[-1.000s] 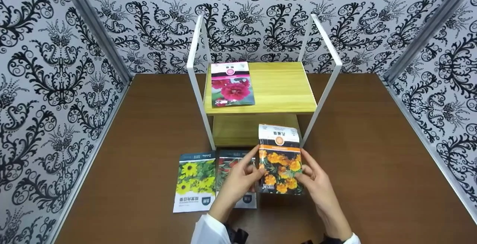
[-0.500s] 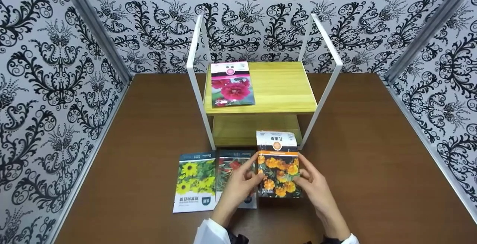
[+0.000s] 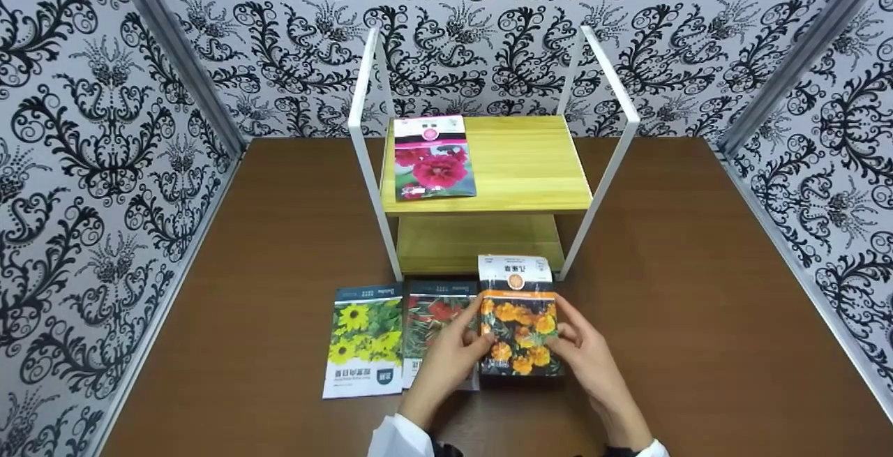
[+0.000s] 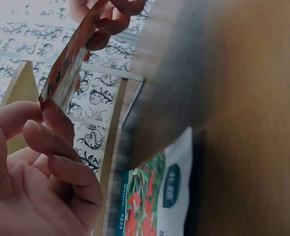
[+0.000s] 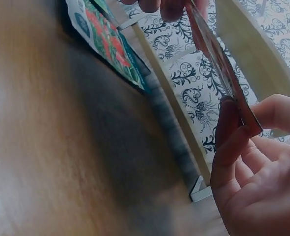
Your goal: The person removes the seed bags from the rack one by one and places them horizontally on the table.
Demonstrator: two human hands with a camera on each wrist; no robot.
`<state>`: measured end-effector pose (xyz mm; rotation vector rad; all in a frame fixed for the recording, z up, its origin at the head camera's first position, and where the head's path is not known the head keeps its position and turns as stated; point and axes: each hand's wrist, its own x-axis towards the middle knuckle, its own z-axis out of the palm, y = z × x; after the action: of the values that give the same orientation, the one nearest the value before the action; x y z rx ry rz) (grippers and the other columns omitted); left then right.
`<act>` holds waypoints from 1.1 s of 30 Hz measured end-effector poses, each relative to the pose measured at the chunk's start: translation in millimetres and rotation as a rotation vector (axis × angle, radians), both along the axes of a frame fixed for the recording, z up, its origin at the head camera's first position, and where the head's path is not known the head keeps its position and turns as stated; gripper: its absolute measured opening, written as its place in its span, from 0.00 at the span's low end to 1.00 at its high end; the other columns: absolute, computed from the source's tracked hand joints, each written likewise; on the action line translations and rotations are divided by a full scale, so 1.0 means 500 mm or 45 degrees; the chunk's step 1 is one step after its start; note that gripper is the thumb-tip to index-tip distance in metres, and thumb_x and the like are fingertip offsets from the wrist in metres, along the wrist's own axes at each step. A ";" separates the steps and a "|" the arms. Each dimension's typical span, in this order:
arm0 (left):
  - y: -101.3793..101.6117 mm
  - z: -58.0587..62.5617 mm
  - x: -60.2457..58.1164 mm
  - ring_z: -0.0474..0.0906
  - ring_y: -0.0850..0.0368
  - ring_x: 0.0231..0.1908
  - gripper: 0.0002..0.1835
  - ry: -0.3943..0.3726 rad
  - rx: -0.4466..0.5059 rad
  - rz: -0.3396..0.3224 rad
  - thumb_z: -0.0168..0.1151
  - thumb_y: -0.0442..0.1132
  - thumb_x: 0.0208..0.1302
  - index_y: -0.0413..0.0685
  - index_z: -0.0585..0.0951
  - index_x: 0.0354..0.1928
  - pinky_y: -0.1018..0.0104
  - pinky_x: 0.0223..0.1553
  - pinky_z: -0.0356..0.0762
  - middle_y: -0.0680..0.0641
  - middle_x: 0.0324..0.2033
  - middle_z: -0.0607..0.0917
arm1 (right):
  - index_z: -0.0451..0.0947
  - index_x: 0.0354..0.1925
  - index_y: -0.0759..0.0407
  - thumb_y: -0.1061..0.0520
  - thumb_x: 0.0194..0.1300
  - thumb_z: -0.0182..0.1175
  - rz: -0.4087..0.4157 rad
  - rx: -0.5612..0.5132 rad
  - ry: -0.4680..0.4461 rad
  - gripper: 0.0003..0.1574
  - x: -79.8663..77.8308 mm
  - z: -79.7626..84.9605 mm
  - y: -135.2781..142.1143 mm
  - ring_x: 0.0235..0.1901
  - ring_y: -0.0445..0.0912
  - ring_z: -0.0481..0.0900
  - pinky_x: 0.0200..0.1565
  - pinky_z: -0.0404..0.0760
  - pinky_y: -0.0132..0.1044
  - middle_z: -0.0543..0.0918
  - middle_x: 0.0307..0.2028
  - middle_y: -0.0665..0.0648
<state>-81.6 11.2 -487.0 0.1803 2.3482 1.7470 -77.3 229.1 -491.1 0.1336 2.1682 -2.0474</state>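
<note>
Between my two hands a seed packet with orange flowers (image 3: 520, 317) is held by its side edges, raised off the table. My left hand (image 3: 450, 356) pinches one edge between thumb and fingers, and my right hand (image 3: 589, 356) pinches the opposite edge. Both wrist views show the packet nearly edge-on, clear of the tabletop. Beneath and beside my left hand lies a seed packet with red flowers (image 3: 436, 310), partly covered by the hand. Farther left a packet with yellow flowers (image 3: 363, 335) lies flat beside it.
Behind the hands stands a two-tier wooden shelf (image 3: 523, 164) with white metal side frames (image 3: 610, 171). A packet with pink flowers (image 3: 436, 164) lies on the upper tier's left side. Patterned panels (image 3: 460, 45) enclose the brown table (image 3: 698, 303).
Both hands have drawn the orange-flower packet slightly down and left in the head view, toward the body. The other packets and the shelf stay put.
</note>
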 end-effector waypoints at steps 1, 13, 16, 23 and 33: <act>0.001 -0.003 0.002 0.62 0.63 0.11 0.33 0.010 -0.036 0.001 0.58 0.47 0.59 0.70 0.58 0.65 0.69 0.12 0.61 0.55 0.13 0.70 | 0.55 0.65 0.48 0.66 0.56 0.56 0.004 -0.001 -0.002 0.41 0.000 -0.003 0.000 0.34 0.53 0.78 0.37 0.76 0.39 0.80 0.33 0.64; 0.009 -0.026 0.007 0.63 0.64 0.12 0.34 0.113 -0.292 0.041 0.58 0.48 0.58 0.67 0.58 0.66 0.69 0.13 0.63 0.57 0.14 0.70 | 0.51 0.67 0.54 0.67 0.57 0.55 0.027 0.023 -0.055 0.43 0.000 -0.037 0.005 0.33 0.52 0.79 0.35 0.76 0.38 0.80 0.34 0.65; 0.010 -0.029 0.007 0.63 0.64 0.12 0.33 0.111 -0.304 0.041 0.57 0.49 0.59 0.66 0.58 0.66 0.68 0.13 0.64 0.56 0.14 0.70 | 0.51 0.67 0.54 0.67 0.57 0.56 0.020 0.042 -0.068 0.43 -0.002 -0.040 0.005 0.33 0.52 0.78 0.35 0.76 0.38 0.80 0.34 0.64; 0.012 -0.037 0.005 0.64 0.63 0.13 0.33 0.111 -0.346 0.051 0.56 0.50 0.59 0.65 0.58 0.66 0.67 0.14 0.64 0.56 0.14 0.70 | 0.55 0.66 0.52 0.65 0.55 0.58 0.029 0.131 -0.068 0.42 -0.003 -0.044 0.006 0.33 0.51 0.78 0.37 0.74 0.37 0.80 0.32 0.62; 0.015 -0.042 0.004 0.62 0.62 0.10 0.30 0.082 -0.439 0.049 0.53 0.51 0.61 0.66 0.59 0.66 0.66 0.13 0.62 0.55 0.11 0.68 | 0.62 0.63 0.51 0.63 0.52 0.62 -0.031 0.245 -0.055 0.41 -0.003 -0.050 0.005 0.32 0.48 0.75 0.34 0.74 0.35 0.77 0.34 0.60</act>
<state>-79.8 18.7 -508.0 0.1380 2.6679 1.3393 -79.0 231.4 -516.2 0.2257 2.3444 -1.8260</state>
